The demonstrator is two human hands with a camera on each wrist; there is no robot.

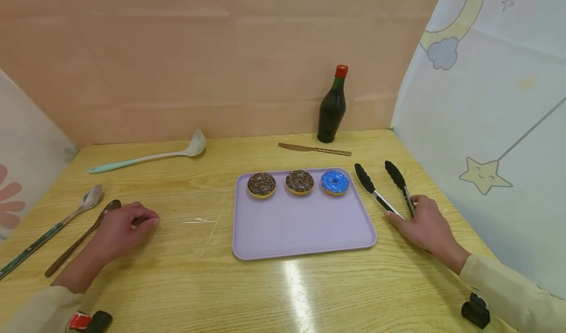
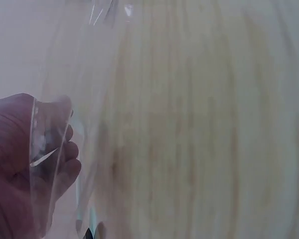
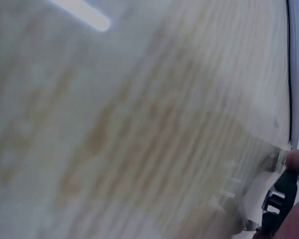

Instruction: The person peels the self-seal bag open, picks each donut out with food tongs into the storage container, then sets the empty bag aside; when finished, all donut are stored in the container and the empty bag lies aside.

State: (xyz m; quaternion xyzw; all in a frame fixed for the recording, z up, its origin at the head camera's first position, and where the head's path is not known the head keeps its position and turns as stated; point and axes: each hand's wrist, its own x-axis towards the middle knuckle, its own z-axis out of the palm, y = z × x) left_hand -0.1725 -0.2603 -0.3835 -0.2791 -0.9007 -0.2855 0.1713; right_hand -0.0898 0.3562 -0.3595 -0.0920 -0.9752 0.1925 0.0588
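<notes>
Wooden table [image 1: 177, 284], tan wall behind, patterned sheets at both sides.
Left edge: two spoons [image 1: 84, 203]; left hand [image 1: 119, 230] rests on the table beside them, fingers loosely curled, holding nothing. Ladle [image 1: 146, 157] lies toward the far left corner. Middle: purple tray [image 1: 300, 230], three donuts [image 1: 299, 181] along its far edge. Knife [image 1: 314, 149] and bottle [image 1: 332, 108] sit at the far edge. Right hand [image 1: 426, 227] grips the tongs [image 1: 384, 188] just right of the tray.

Both wrist views blur the wooden surface [image 2: 199, 124]. The right hand [image 1: 426, 227] covers the tongs' [image 1: 383, 185] handles. The green-handled spoon [image 1: 53, 227] runs off the left edge.
</notes>
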